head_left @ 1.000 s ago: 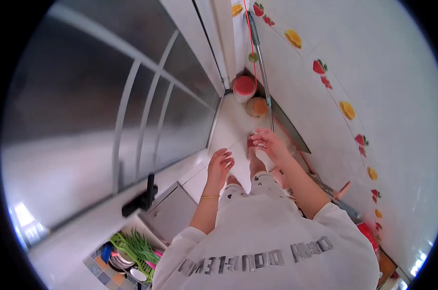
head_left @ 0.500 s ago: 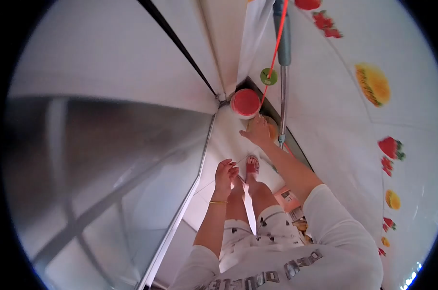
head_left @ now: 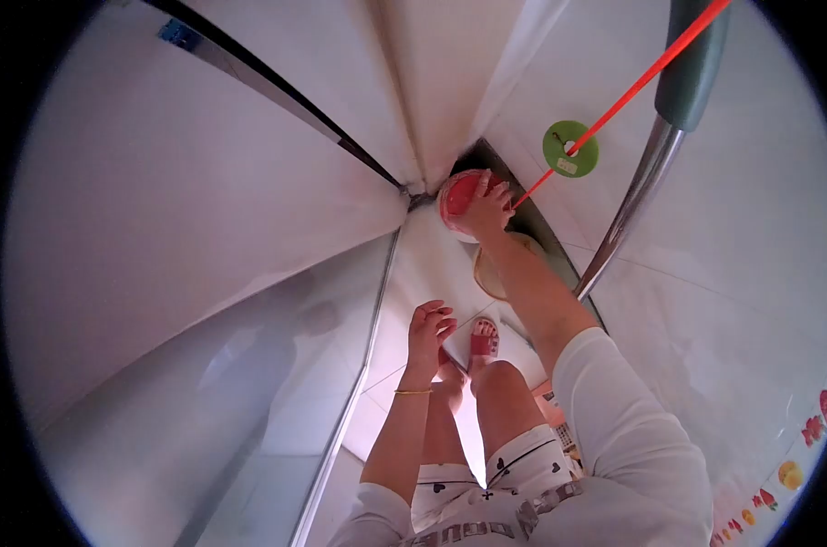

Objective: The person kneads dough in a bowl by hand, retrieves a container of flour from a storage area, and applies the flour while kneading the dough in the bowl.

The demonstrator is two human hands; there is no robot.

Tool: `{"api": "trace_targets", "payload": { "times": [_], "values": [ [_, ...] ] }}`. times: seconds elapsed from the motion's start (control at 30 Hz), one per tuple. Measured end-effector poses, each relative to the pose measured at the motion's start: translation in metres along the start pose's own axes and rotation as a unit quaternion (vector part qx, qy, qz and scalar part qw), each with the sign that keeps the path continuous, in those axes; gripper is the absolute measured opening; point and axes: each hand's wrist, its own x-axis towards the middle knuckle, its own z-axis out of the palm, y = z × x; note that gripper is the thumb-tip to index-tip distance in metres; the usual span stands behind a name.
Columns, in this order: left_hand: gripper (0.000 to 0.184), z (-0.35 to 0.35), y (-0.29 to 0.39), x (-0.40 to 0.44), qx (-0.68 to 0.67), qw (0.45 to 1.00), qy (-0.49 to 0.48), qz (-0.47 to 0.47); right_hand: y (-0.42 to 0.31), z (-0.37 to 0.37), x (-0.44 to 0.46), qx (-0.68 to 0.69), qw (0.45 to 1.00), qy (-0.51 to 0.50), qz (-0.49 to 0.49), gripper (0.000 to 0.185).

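One wide-angle camera, worn on the head, looks steeply down and forward along the body, its round field rimmed in black at the frame's corners. The white shirt (head_left: 628, 424) at the bottom is near the lens; the left hand (head_left: 428, 335) just below centre, the right hand (head_left: 488, 210) above centre and the floor (head_left: 434, 264) between them are farther off. How near the hazy panel (head_left: 286, 383) at lower left stands is hard to judge.

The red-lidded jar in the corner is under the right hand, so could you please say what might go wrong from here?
The right hand lies over the lid, so any grip there may slip. The pale container beside the jar could get knocked. The red string runs near the fingers and might snag.
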Motion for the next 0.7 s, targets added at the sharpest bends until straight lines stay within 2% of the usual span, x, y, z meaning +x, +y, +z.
{"api": "trace_targets", "payload": {
  "times": [0.07, 0.17, 0.27, 0.37, 0.47, 0.5, 0.57, 0.7],
  "values": [
    [0.027, 0.000, -0.001, 0.003, -0.003, 1.000, -0.015, 0.008, -0.001, 0.003, 0.002, -0.020, 1.000, -0.003, -0.022, 0.132],
    [0.027, 0.001, -0.001, 0.003, -0.004, 1.000, -0.029, 0.003, 0.009, -0.009, -0.001, -0.087, 0.986, 0.005, -0.142, 0.125],
    [0.027, -0.003, -0.005, 0.005, 0.008, 1.000, -0.021, -0.006, 0.019, -0.009, 0.006, -0.288, 0.900, 0.011, -0.327, 0.121],
    [0.028, -0.005, -0.002, 0.003, 0.028, 1.000, -0.009, -0.006, 0.018, -0.005, -0.012, -0.235, 0.910, 0.108, -0.324, 0.121],
    [0.029, -0.012, 0.001, 0.020, 0.061, 0.998, 0.016, 0.023, 0.022, -0.024, -0.065, -0.106, 0.968, 0.057, -0.219, 0.118],
    [0.029, -0.005, 0.010, 0.027, 0.083, 0.995, 0.047, 0.015, 0.032, -0.024, -0.081, -0.084, 0.977, 0.041, -0.191, 0.120],
    [0.029, -0.009, 0.011, 0.059, 0.119, 0.990, 0.030, 0.063, 0.061, -0.016, -0.106, -0.039, 0.990, 0.007, -0.136, 0.125],
    [0.035, 0.000, 0.008, 0.139, 0.242, 0.961, 0.027, 0.134, 0.108, 0.006, -0.127, -0.050, 0.998, -0.014, -0.021, 0.130]
  ]
}}
